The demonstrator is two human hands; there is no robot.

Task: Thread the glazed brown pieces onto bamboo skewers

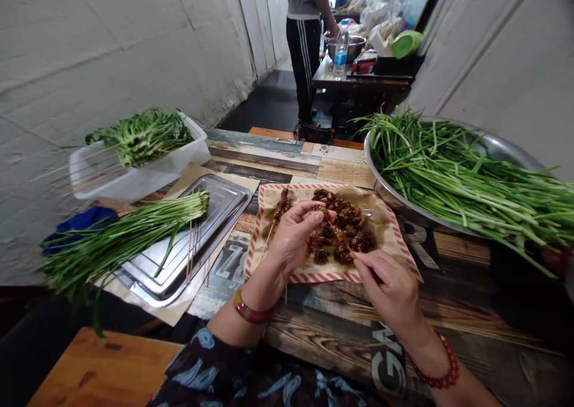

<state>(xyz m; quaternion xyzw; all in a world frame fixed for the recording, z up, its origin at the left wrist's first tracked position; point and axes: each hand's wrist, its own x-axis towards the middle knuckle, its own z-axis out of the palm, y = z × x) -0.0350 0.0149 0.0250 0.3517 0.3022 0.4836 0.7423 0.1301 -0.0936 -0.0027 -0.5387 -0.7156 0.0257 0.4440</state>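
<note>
Dark brown glazed food pieces (350,213) lie heaped on a paper sheet with a red striped border (392,260). Over the heap, my left hand (298,230) pinches a small brown piece between thumb and fingers. My right hand (390,284), to its right, is closed on a thin wooden skewer whose tip side points toward my left hand. A loaded skewer (281,207) rests on the paper's left side. Several bare skewers (365,312) lie on the table beneath my right wrist.
Green stalks (147,225) lie on a metal tray lid (215,201) at left, behind them a white bin (173,159) of skewered greens. A metal basin (381,186) of long greens stands right. Beyond the table, a person (305,42) stands beside another table with a bottle (341,54).
</note>
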